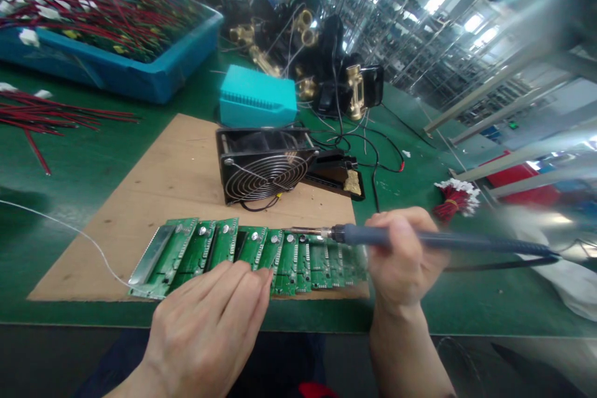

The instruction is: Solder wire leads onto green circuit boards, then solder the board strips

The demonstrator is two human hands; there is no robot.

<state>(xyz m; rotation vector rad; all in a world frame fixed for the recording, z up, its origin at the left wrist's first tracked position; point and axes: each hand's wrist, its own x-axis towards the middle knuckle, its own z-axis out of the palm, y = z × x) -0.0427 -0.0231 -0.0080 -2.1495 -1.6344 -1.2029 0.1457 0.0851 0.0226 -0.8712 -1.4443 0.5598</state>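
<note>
A row of green circuit boards (184, 249) lies overlapping on a sheet of brown cardboard (153, 168). My left hand (214, 317) is over the front of the row, its fingers bent and pressed together; what they hold, if anything, is hidden. In my right hand (405, 255) is a soldering iron (368, 235) with a blue-grey handle, its metal tip pointing left above the boards' upper edges. A thin pale wire (84, 233) runs in from the left to the leftmost board. Behind the row stands a black fan (268, 168) with a wire grille.
Right of the fan is an iron stand with a yellowish sponge (352, 183). A turquoise box (258, 98) sits behind it. Red wires fill a blue bin (186, 43); others (56, 113) lie loose. Brass fittings (356, 93) and black cables are at the back; a wire bundle (452, 202) lies right.
</note>
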